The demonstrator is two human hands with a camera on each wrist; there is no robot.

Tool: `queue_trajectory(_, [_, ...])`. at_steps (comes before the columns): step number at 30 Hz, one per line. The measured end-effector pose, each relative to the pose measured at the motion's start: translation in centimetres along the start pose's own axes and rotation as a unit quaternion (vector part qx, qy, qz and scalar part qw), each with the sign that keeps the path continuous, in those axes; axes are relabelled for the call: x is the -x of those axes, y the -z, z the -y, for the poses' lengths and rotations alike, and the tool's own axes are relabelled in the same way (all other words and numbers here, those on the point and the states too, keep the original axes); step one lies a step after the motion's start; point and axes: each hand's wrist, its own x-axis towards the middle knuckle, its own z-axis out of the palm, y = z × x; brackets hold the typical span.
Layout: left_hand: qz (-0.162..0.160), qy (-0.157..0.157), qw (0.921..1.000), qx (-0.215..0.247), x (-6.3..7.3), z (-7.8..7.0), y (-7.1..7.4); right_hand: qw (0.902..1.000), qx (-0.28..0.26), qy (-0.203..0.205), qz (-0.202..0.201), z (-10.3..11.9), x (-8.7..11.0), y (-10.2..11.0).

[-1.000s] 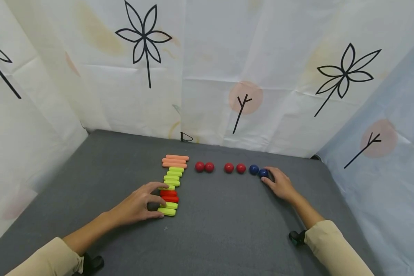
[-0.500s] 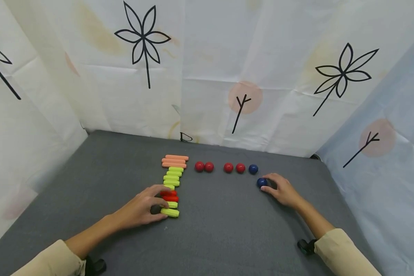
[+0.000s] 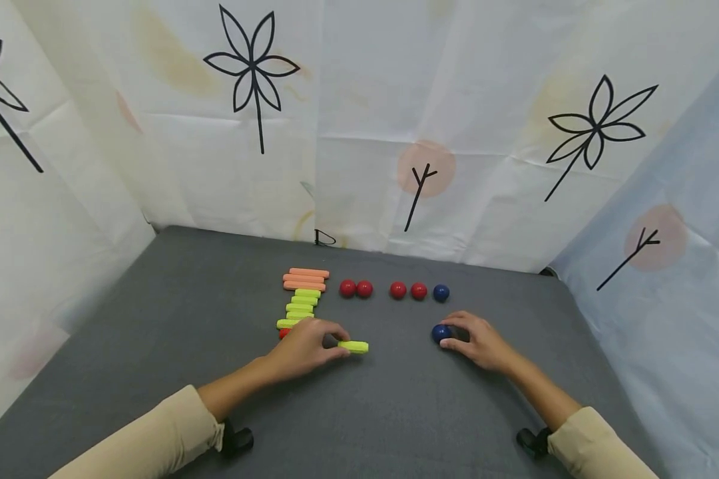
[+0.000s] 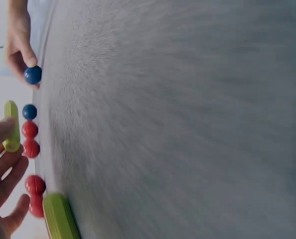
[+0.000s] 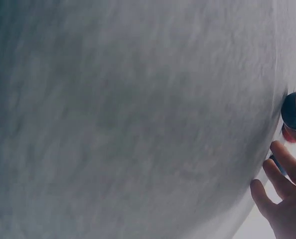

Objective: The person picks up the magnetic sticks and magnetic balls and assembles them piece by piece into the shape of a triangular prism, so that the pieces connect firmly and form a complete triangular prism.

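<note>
My left hand pinches one end of a short yellow-green ribbed stick, whose other end points right over the middle of the table. In the left wrist view that stick sits between thumb and fingers, away from the grey surface. A blue ball is held between the thumb and fingers of my right hand, in front of the row of balls. The right wrist view shows this ball under the thumb, the other fingers spread. Part of the stick column, including a red stick, is hidden behind my left hand.
Three orange sticks top the column, with several yellow-green sticks below. To their right, several red balls and a second blue ball form a row. Printed white cloth walls the grey table at the back and sides.
My left hand has taken the nearest yellow-green stick from the column's end and carried it right. My right hand has brought the blue ball out of the row, nearer and slightly left.
</note>
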Motion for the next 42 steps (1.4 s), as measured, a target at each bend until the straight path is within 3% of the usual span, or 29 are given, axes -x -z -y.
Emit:
queue_trajectory(5, [0.009,0.026,0.9994,0.019,-2.5,-0.4,-1.9,0.9998,-0.002,0.016,0.014,1.1,-0.1,-0.6])
queue_trajectory(11, [0.032,0.042,0.9982,0.028,-4.4,-0.9,-3.5,0.9995,-0.003,0.015,0.027,2.3,-0.4,-1.4])
queue_trajectory(19, [0.05,0.048,0.9972,0.028,-6.1,-1.6,-4.9,0.9987,0.003,0.022,0.045,3.5,-0.9,-2.3])
queue_trajectory(25, [0.052,0.051,0.9966,0.04,-6.4,-1.7,-5.2,0.9986,-0.005,0.016,0.05,3.9,-1.0,-2.3])
queue_trajectory(30, [0.065,0.053,0.9944,0.065,-6.2,-1.3,-4.6,0.9983,-0.015,0.01,0.055,4.0,-0.9,-2.2])
queue_trajectory(34, [0.058,0.049,0.9934,0.086,-5.9,-0.6,-3.0,0.9982,-0.018,0.014,0.055,3.9,-0.9,-2.2])
queue_trajectory(39, [-0.017,0.037,0.9957,0.083,-6.0,1.0,-0.6,0.9984,-0.023,0.02,0.048,3.7,-0.8,-2.3])
queue_trajectory(42, [-0.061,0.052,0.9941,0.073,-6.5,2.1,0.5,0.9985,-0.026,0.02,0.044,3.6,-0.7,-2.4])
